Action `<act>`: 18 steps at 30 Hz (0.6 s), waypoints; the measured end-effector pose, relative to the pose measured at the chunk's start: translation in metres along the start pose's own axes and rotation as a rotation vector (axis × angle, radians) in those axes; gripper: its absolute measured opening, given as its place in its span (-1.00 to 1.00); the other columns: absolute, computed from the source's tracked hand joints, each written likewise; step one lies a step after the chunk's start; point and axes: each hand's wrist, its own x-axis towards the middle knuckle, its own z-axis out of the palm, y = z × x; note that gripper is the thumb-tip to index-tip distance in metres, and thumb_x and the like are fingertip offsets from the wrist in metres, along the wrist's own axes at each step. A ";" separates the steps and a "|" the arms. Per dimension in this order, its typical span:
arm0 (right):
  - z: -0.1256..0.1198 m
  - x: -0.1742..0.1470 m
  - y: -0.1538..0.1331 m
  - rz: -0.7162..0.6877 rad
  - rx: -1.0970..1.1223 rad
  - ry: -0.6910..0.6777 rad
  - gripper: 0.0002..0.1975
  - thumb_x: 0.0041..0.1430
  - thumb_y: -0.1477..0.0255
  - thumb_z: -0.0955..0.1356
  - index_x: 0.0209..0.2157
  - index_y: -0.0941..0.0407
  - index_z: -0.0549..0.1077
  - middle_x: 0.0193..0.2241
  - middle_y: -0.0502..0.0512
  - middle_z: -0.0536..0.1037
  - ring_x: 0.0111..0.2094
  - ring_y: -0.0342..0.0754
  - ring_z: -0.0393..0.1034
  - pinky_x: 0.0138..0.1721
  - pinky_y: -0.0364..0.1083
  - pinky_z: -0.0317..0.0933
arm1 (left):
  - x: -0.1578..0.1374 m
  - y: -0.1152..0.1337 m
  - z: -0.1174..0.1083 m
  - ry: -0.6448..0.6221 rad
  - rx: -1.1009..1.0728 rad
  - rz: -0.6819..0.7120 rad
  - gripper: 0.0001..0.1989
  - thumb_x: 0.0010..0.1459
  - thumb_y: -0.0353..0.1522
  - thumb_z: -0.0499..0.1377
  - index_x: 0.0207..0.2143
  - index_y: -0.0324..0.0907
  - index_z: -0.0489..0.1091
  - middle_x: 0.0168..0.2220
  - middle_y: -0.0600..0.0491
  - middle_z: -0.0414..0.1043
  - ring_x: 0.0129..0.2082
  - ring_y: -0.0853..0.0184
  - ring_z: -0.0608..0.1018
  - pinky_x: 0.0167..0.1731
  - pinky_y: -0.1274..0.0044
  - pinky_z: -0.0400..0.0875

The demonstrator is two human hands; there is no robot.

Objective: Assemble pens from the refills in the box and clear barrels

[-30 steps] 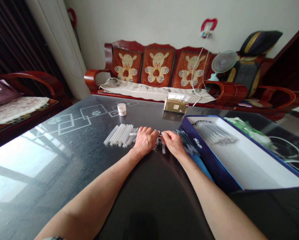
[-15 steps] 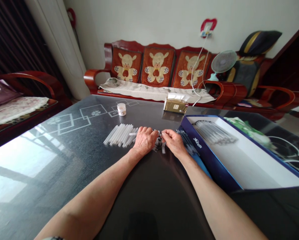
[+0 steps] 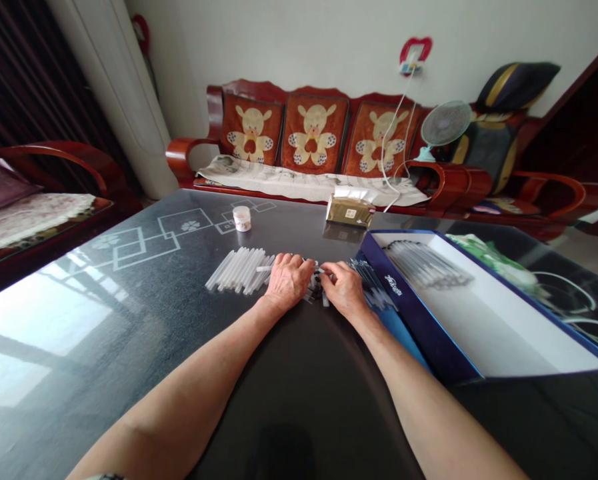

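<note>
My left hand (image 3: 289,280) is closed around a whitish plastic tube (image 3: 264,269), whose end sticks out on the left past the knuckles. My right hand (image 3: 345,285) pinches at the tube's other end; whatever lies between its fingertips is too small to make out. Under and between both hands are small black and clear parts (image 3: 317,287), partly covered by the fingers. Left of them, a row of similar whitish tubes (image 3: 239,270) lies side by side on the dark table. Thin dark-tipped sticks (image 3: 373,283) lie on a blue surface just right of my right hand.
A blue-edged box (image 3: 499,333) with a white inside stands at the right, holding a row of slim clear sticks (image 3: 426,265). Farther back are a small white tub (image 3: 241,219) and a tissue pack (image 3: 349,210). A green-and-white bag (image 3: 496,263) lies beyond the box.
My right hand has moved slightly left, closer to my left hand, and its fingers are more bent. My left hand keeps the tube in nearly the same place.
</note>
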 end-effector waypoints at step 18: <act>-0.013 0.011 0.000 0.471 0.292 0.280 -0.72 0.17 0.28 0.17 -0.27 0.14 0.39 -0.41 0.12 0.53 -0.36 -0.03 0.43 -0.28 -0.07 0.29 | -0.002 -0.002 0.001 0.090 -0.042 -0.121 -0.65 0.29 -0.16 -0.04 -0.17 -0.04 0.51 -0.41 -0.01 0.38 -0.34 0.26 0.36 -0.21 0.38 0.10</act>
